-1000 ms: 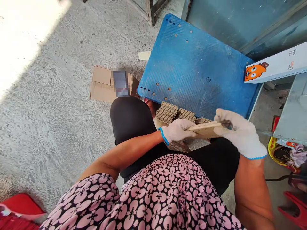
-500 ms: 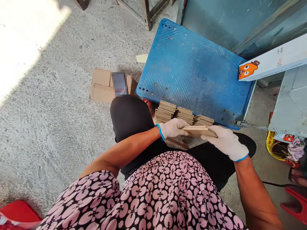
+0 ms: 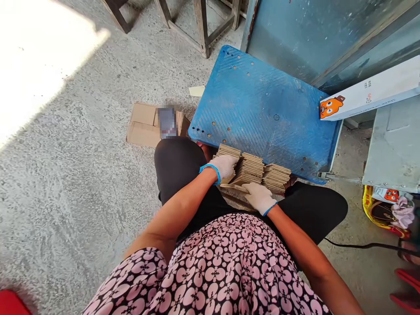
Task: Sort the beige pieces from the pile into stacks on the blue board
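Observation:
Three stacks of flat brown cardboard pieces stand between my knees: a left stack (image 3: 228,150), a middle stack (image 3: 251,168) and a right stack (image 3: 276,176). My left hand (image 3: 224,167), in a white knit glove with a blue cuff, is closed over the side of the left stack; its fingertips are partly hidden. My right hand (image 3: 259,197), gloved the same way, grips the right end of a thin flat cardboard piece (image 3: 233,188) in front of the stacks, below my left hand.
Beyond the stacks lies a blue plastic platform (image 3: 249,100). A white printed box (image 3: 370,92) rests at its right end, near a grey metal surface (image 3: 392,144). A cardboard box (image 3: 142,124) sits on the concrete floor at left. Wooden legs (image 3: 201,26) stand behind.
My left hand has let go of the flat piece both hands held and moved left onto the left stack. My right hand has moved left and down. The view has shifted slightly.

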Demonstrator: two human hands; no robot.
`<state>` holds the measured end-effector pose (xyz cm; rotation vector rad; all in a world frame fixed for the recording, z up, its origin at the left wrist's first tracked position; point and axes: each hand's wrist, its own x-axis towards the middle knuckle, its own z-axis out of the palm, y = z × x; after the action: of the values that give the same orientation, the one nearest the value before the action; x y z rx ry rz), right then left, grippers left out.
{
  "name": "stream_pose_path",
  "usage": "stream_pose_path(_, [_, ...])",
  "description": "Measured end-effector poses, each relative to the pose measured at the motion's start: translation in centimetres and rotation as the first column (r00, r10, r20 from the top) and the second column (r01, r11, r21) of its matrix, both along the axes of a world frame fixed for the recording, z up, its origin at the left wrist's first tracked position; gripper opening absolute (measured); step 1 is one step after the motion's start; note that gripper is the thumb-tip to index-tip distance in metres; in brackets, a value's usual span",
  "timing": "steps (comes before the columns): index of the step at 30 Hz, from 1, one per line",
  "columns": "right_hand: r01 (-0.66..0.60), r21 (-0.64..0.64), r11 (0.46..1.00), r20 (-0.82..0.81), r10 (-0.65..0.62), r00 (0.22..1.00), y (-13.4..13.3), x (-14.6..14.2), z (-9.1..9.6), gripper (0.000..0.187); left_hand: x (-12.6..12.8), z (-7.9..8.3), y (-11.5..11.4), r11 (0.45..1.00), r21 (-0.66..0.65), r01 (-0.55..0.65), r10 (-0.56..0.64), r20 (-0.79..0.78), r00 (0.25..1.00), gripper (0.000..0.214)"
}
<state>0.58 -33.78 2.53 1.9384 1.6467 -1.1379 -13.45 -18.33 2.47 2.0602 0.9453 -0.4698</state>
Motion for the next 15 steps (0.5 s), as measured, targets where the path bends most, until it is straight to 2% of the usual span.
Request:
stream_pose_path(4, [-0.064, -0.075, 0.995, 0.007, 0.065, 0.998, 0.5, -1.3, -1.9, 0.027, 0.4, -0.9, 0.1, 0.997, -0.04, 0.059, -0.059, 0.009, 0.998, 0.044])
stream_pose_path(9, [-0.091, -0.115, 0.989, 0.013, 0.093, 0.996, 0.0, -1.2, -4.8, 0.03, 1.8, -1.7, 0.6, 0.997, -0.019, 0.075, -0.075, 0.002, 0.997, 0.035])
stream_pose_path(15, [-0.09, -0.162, 0.983, 0.015, 0.093, 0.996, -0.1, -0.5, -7.9, 0.028, 3.3, -1.5, 0.7, 0.973, -0.001, 0.229, -0.229, -0.072, 0.971, 0.035])
